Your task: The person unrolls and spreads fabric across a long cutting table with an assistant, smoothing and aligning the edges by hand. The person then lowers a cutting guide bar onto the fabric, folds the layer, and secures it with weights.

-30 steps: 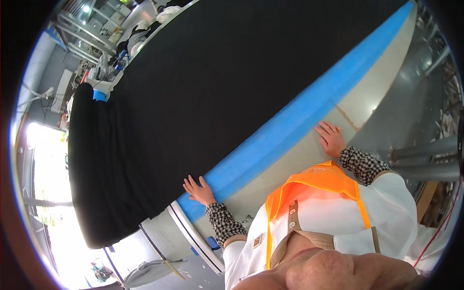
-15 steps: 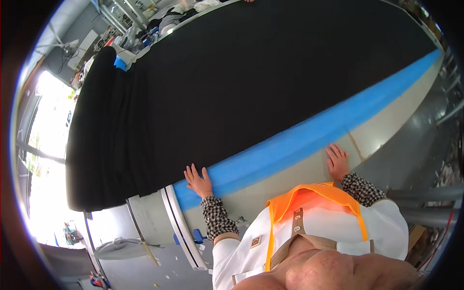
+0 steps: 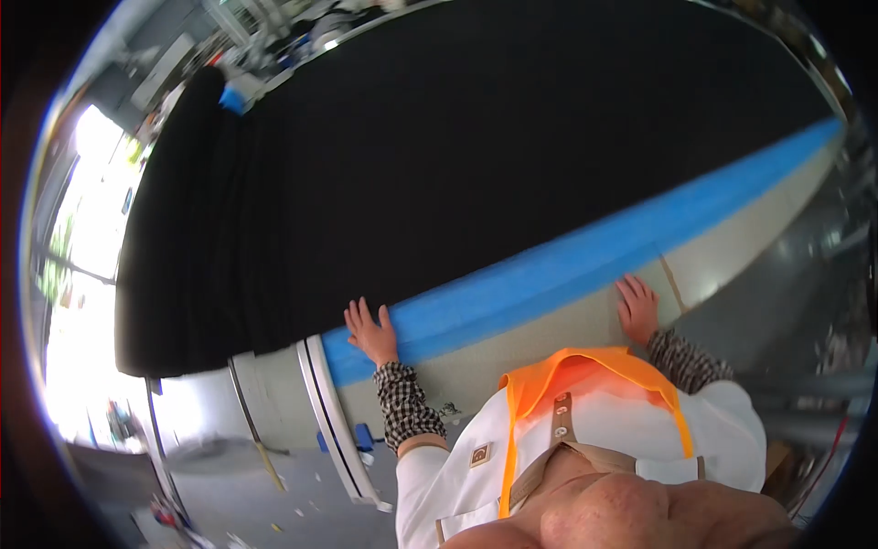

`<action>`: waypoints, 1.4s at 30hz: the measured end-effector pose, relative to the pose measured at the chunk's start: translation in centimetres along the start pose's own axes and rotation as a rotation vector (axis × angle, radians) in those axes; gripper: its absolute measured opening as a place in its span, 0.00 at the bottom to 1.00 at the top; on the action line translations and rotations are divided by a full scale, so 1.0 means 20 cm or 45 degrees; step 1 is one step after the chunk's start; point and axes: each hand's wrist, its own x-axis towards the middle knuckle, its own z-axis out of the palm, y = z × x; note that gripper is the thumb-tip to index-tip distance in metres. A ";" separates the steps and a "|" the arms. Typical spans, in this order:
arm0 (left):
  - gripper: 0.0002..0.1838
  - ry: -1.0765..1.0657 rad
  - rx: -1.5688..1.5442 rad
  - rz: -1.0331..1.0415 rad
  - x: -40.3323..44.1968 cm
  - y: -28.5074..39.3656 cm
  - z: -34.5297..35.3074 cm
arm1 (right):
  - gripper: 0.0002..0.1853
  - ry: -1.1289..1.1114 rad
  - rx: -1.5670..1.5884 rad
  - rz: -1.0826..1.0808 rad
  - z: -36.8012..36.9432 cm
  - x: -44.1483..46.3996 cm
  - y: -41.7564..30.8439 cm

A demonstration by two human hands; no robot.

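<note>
Black fabric [image 3: 476, 137] covers most of the long table, with its left end bunched in folds. Beneath it a strip of blue sheet [image 3: 530, 285] shows along the near edge. My left hand [image 3: 373, 333] lies flat with fingers spread, its fingertips at the black fabric's edge and its palm over the blue sheet. On the pale table top [image 3: 476, 364], close to the blue sheet's near edge, my right hand [image 3: 637, 309] rests with its fingers stretched out. Neither hand holds anything.
A white rail [image 3: 334, 416] with a dark slot crosses the table edge left of my left hand and juts toward the floor. Metal legs [image 3: 165, 439] stand at the lower left. Piled items [image 3: 302, 41] lie beyond the far edge.
The whole view has shifted slightly, and the table's left end sits higher in it. Both hands keep nearly the same places on the table, still open.
</note>
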 end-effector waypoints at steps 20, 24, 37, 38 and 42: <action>0.33 -0.045 0.260 0.032 0.01 -0.03 0.05 | 0.36 1.216 -0.418 0.815 -0.37 1.34 0.67; 0.33 -0.042 0.267 0.095 0.01 -0.03 0.05 | 0.42 0.296 0.005 1.349 -0.09 1.26 0.72; 0.34 -0.039 0.208 -0.041 0.00 0.03 0.05 | 0.42 0.379 0.677 0.202 0.07 0.61 -0.39; 0.34 -0.041 0.206 -0.024 0.00 0.00 0.05 | 0.43 0.326 0.732 -0.090 -0.04 0.53 -0.54; 0.35 -0.112 0.220 -0.067 -0.06 0.01 0.00 | 0.48 0.482 0.664 -0.481 -0.33 0.51 -0.63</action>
